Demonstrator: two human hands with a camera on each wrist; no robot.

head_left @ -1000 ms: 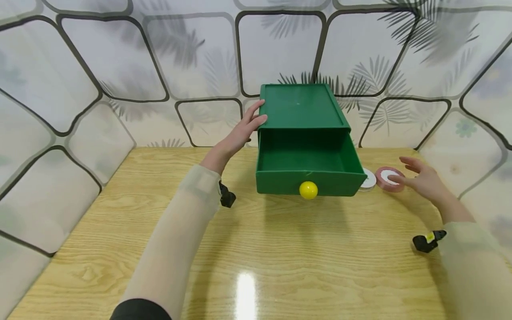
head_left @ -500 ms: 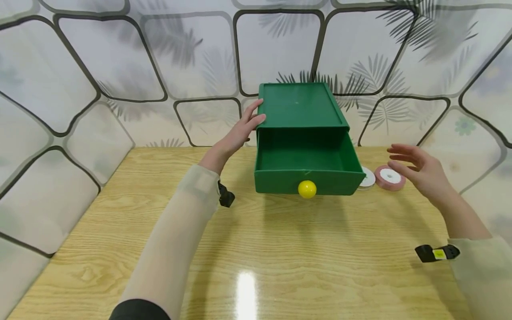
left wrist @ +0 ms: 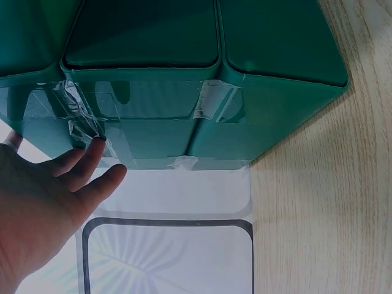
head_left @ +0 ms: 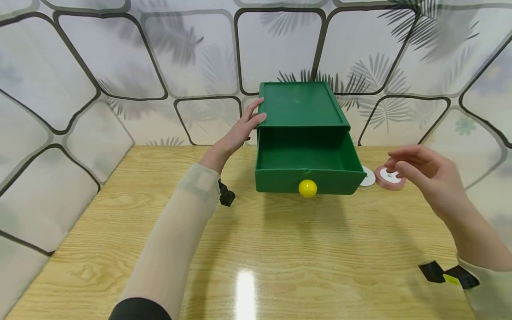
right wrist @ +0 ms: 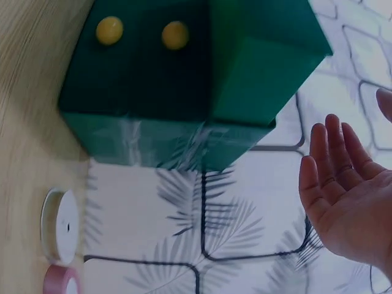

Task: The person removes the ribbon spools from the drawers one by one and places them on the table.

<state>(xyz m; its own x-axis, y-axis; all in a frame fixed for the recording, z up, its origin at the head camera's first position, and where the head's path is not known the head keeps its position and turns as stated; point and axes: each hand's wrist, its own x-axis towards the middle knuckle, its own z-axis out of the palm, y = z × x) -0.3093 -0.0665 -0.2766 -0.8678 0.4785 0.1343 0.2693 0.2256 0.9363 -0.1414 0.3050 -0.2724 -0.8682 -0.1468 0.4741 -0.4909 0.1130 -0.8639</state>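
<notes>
A green cabinet point(head_left: 302, 104) stands at the back of the table, its top drawer point(head_left: 280, 181) pulled out by its yellow knob point(head_left: 307, 188) side toward me. My left hand point(head_left: 236, 134) rests on the cabinet's left side, fingertips at the top edge; the left wrist view shows those fingers point(left wrist: 86, 162) against clear tape on the green wall. Over the table's right side my right hand point(head_left: 438, 178) hangs in the air, fingers loosely bent around nothing. Behind its fingertips lie a pink ribbon spool point(head_left: 387, 183) and a white spool point(head_left: 368, 178), beside the cabinet.
In the right wrist view two lower drawers show yellow knobs point(right wrist: 175, 35). A patterned curtain-like backdrop point(head_left: 192, 58) rises behind and along both sides of the wooden table point(head_left: 280, 249). Black wrist cameras sit at both cuffs.
My right hand has lifted off the pink spool and drawn back toward me and to the right. The left hand, the cabinet and the pulled-out drawer have stayed put.
</notes>
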